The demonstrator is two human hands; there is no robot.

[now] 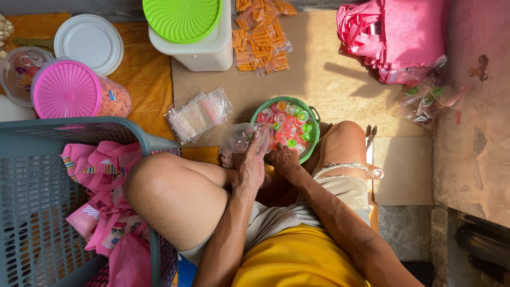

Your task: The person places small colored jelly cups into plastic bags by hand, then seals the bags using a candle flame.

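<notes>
Your left hand [251,165] grips a small clear plastic bag [240,137] and holds it open just beside the round green plastic basket [314,139] of colourful jelly cups [287,127]. Your right hand [284,159] rests at the basket's near rim, fingers curled; whether it clasps a cup, you cannot tell. A stack of clear bags [199,114] lies on the floor nearby.

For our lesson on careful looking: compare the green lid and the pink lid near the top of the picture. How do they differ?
The green lid sits on a tall white tub; the pink lid covers a clear jar of orange snacks. The green lid looks larger and is cut off by the frame's edge; the pink lid shows whole. Both are round, ribbed plastic.
</notes>
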